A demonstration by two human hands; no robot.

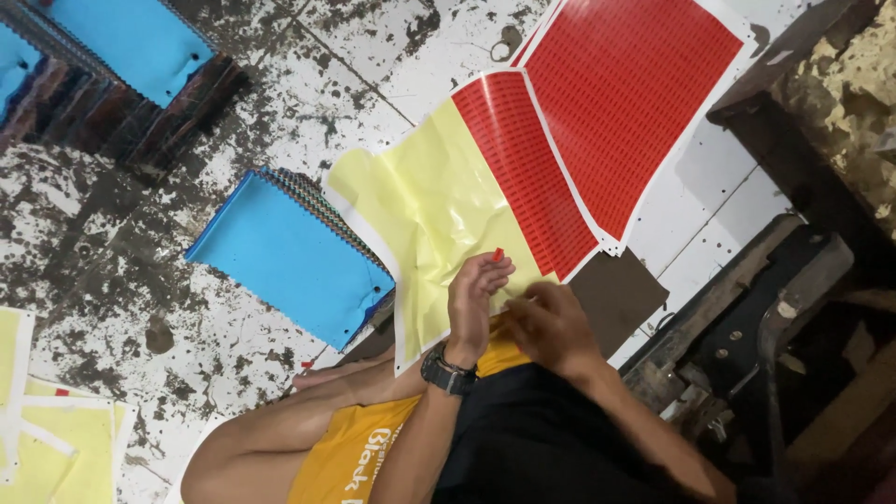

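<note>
**Head view: our hands at the sticker sheets**

Head view shows us seated on a stained white tile floor [233,308], both hands meeting over a yellow backing sheet [420,201]. Our left hand [474,299], a dark watch [448,371] at its wrist, is raised with fingers loosely curled and a small red sticker [498,254] at a fingertip. Our right hand [551,327] sits just beside it, fingers pinched narrow near the sheet's edge; we cannot tell what, if anything, it grips.

The backing sheet is pale yellow, glossy and creased, its left part stripped bare. Its right part carries a red sticker block [527,168] in tight rows, white-edged. Further right lies a larger red sheet [630,103], likewise white-bordered, overlapping the first.

Left of the sheets rests a blue swatch stack [285,257] with zigzag edges; another blue stack [121,42] lies at top left. Spent yellow sheets [56,448] sit at bottom left. A dark board [621,289] lies beneath the sheets' right corner.
</note>
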